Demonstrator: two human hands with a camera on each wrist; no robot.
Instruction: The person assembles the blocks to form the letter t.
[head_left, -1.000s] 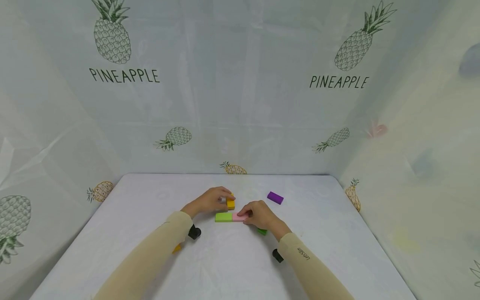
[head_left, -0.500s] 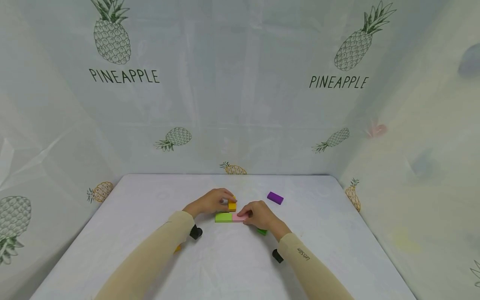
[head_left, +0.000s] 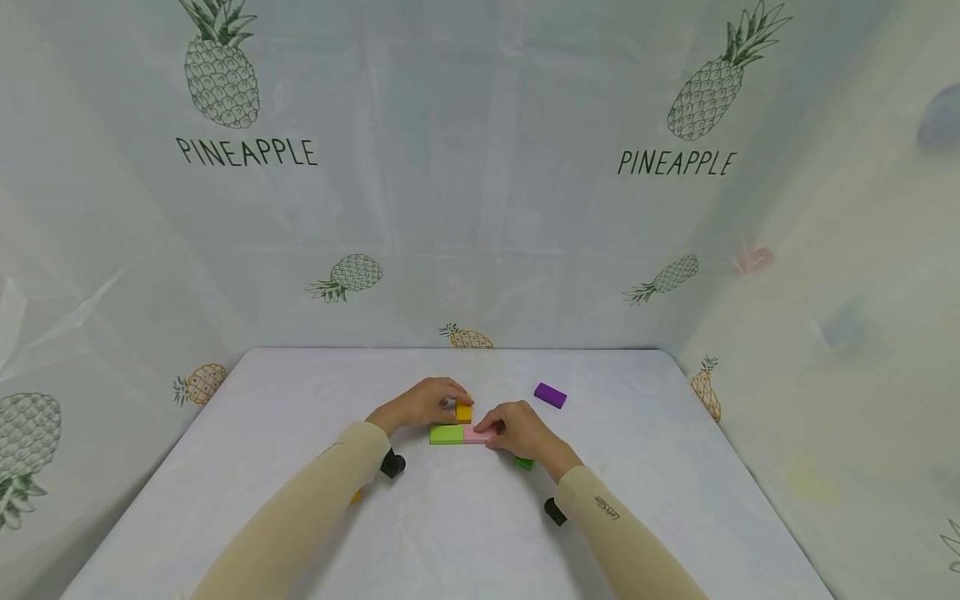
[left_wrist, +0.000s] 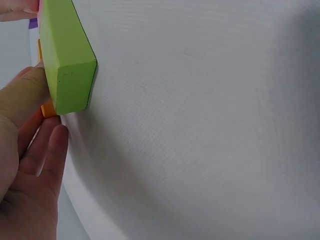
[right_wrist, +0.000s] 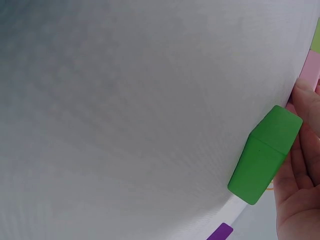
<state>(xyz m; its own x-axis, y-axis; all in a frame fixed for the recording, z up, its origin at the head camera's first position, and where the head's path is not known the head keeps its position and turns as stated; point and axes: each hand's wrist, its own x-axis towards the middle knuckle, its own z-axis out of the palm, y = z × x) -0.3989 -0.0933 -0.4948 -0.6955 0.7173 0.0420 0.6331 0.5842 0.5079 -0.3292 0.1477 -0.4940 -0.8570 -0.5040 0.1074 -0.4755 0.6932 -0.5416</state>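
Note:
On the table, my left hand [head_left: 426,402] holds a yellow-orange block [head_left: 464,413] between thumb and fingers, just behind a row of two flat blocks. The light green block [head_left: 447,435] forms the row's left end and shows large in the left wrist view. Its neighbour, a pink block [head_left: 477,435], meets it end to end, and my right hand [head_left: 525,432] pinches that one by its right part. A darker green block [right_wrist: 265,155] lies beside my right hand; in the head view that hand covers most of it.
Farther back on the right lies a purple block [head_left: 551,396]. Another orange piece [head_left: 356,497] peeks out from under the left sleeve, mostly hidden. Small black devices [head_left: 392,463] sit at both wrists. A pineapple-printed sheet [head_left: 480,208] hangs behind the white table [head_left: 465,533].
My left hand has shifted slightly right and nearer to me with the yellow-orange block, bringing it close behind the row. The right hand and the pink and light green blocks have stayed put.

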